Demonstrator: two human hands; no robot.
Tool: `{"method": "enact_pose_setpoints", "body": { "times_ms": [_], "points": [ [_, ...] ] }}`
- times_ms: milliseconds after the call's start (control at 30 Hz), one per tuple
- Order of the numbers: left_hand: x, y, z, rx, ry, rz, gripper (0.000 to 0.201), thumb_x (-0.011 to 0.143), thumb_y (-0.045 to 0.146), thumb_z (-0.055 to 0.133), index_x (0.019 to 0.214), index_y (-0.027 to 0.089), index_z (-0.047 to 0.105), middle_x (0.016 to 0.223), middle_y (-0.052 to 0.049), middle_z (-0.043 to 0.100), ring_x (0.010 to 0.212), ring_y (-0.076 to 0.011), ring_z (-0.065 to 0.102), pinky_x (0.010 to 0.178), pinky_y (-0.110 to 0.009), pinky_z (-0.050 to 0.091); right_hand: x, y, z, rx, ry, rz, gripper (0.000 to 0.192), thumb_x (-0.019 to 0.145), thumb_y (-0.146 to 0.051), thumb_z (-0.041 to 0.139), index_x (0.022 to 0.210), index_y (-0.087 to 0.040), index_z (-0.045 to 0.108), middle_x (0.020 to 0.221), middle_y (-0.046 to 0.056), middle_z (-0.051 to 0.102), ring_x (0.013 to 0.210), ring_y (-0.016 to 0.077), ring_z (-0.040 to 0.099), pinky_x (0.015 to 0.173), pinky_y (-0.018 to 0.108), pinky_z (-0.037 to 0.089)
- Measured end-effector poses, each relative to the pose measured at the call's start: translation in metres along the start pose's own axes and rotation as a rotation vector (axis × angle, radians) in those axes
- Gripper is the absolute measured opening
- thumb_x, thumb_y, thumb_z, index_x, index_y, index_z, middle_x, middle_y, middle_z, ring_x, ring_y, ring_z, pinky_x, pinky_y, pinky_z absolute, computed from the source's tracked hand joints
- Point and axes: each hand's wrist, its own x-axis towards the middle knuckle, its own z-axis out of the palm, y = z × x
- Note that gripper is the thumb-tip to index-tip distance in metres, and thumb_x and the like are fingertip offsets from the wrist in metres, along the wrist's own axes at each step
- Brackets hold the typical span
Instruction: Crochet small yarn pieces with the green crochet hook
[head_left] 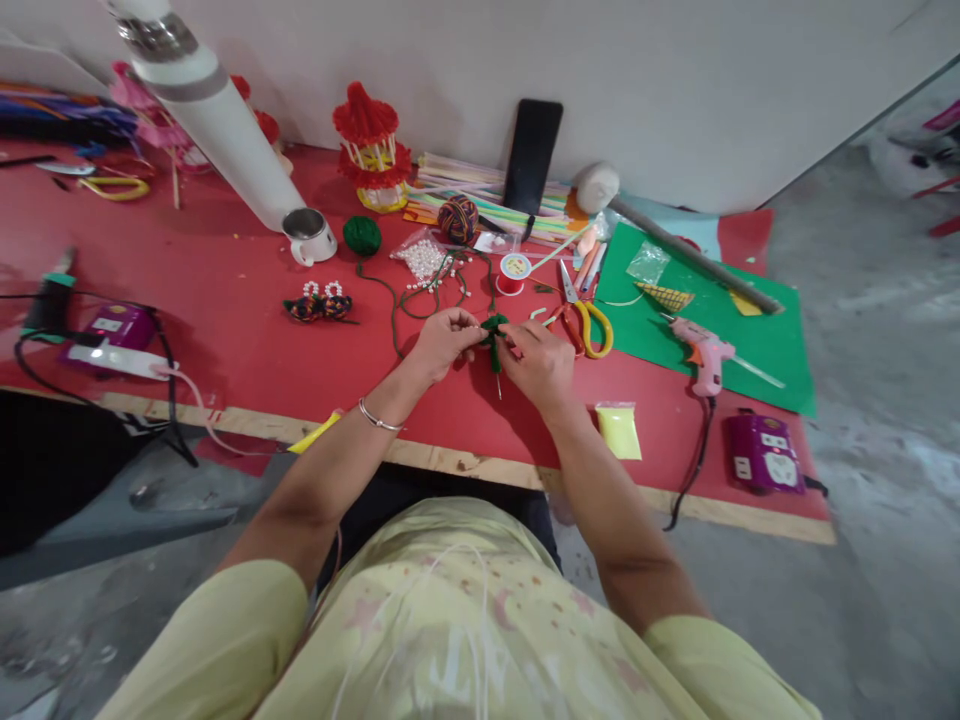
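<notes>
Faint pale capitals on the yellow shirt [442,610] seem to include A and T. The print on the thread spool's [512,285] round label [515,266] and the right-hand purple box [763,450] is too small to read.

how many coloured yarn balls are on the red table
2: a green ball to the right of the white mug, and a multicoloured ball just beyond the white beads. Others could be hidden behind things.
</notes>
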Motion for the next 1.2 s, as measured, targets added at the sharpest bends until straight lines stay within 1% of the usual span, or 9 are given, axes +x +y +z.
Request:
{"method": "enact_pose_setpoints", "body": {
  "times_ms": [167,300,433,533,667,833,1033,1133,1200],
  "points": [
    [0.001,-0.005,0.001,0.121,-0.001,0.089,0.028,0.065,0.025,0.086,0.074,0.018,0.06,0.055,0.003,0.063,0.037,-0.0082,0.053,0.037,-0.018,0.031,0.004,-0.004,0.0,-0.151,-0.071,-0.049,0.032,0.104,-0.031,0.047,0.107,-0.021,0.077,0.097,0.01,0.075,0.085,0.0192,0.065,0.067,0.03,0.038],
    [-0.001,-0.004,0.003,0.19,0.019,0.117,0.024,0.066,0.021,0.083,0.072,0.019,0.06,0.048,0.005,0.057,0.037,-0.0088,0.052,0.038,-0.019,0.029,0.007,-0.006,0.005,-0.151,-0.104,0.016,0.028,0.1,-0.028,0.05,0.096,-0.02,0.076,0.093,0.01,0.074,0.08,0.0192,0.064,0.063,0.031,0.034],
    [-0.001,-0.004,0.001,0.263,0.069,0.142,0.02,0.066,0.019,0.081,0.071,0.019,0.062,0.049,0.006,0.055,0.037,-0.0068,0.045,0.04,-0.02,0.026,0.007,-0.003,0.009,0.093,-0.064,0.101,0.015,0.089,-0.025,0.061,0.091,-0.02,0.075,0.085,0.006,0.074,0.079,0.0185,0.065,0.068,0.029,0.04],
    [0.002,-0.005,-0.005,0.405,0.086,0.227,0.015,0.066,0.019,0.078,0.071,0.018,0.063,0.056,0.005,0.058,0.048,-0.0082,0.049,0.047,-0.02,0.033,0.007,-0.002,0.008,0.325,-0.066,0.178,0.011,0.082,-0.024,0.064,0.084,-0.019,0.073,0.077,0.003,0.072,0.073,0.0169,0.064,0.068,0.028,0.044],
    [0.005,-0.004,-0.013,0.624,0.018,0.327,0.013,0.07,0.026,0.077,0.076,0.017,0.07,0.071,0.0,0.07,0.066,-0.0124,0.059,0.062,-0.024,0.044,0.008,-0.004,0.004,0.595,-0.105,0.332,0.008,0.078,-0.026,0.064,0.078,-0.019,0.069,0.071,0.0,0.07,0.063,0.0143,0.06,0.062,0.027,0.046],
    [0.003,0.002,-0.016,0.644,-0.036,0.419,0.018,0.08,0.032,0.072,0.086,0.016,0.078,0.084,-0.004,0.077,0.072,-0.0136,0.063,0.069,-0.026,0.048,0.009,-0.005,0.002,0.705,-0.192,0.397,0.008,0.076,-0.028,0.066,0.076,-0.02,0.065,0.066,-0.001,0.068,0.059,0.0132,0.058,0.057,0.026,0.045],
    [0.007,-0.001,-0.017,0.548,-0.052,0.289,0.019,0.078,0.032,0.073,0.083,0.014,0.076,0.066,-0.002,0.07,0.056,-0.0115,0.058,0.055,-0.023,0.044,0.01,-0.004,-0.002,0.894,-0.252,0.5,0.016,0.076,-0.035,0.071,0.08,-0.02,0.065,0.066,0.0,0.071,0.05,0.0116,0.057,0.048,0.025,0.044],
    [0.008,-0.003,-0.017,0.507,-0.066,0.258,0.019,0.078,0.031,0.073,0.085,0.013,0.076,0.063,-0.002,0.069,0.056,-0.012,0.061,0.055,-0.023,0.046,0.011,-0.003,-0.004,0.977,-0.221,0.535,0.023,0.075,-0.04,0.073,0.082,-0.021,0.064,0.075,0.002,0.074,0.056,0.0142,0.063,0.048,0.026,0.047],
    [0.008,-0.003,-0.017,0.503,-0.081,0.263,0.017,0.078,0.029,0.073,0.085,0.013,0.076,0.066,-0.002,0.071,0.058,-0.0125,0.063,0.058,-0.023,0.048,0.011,-0.002,-0.003,0.932,-0.188,0.506,0.025,0.076,-0.043,0.075,0.084,-0.02,0.066,0.077,0.002,0.073,0.059,0.0147,0.063,0.05,0.027,0.047]
  ]
}}
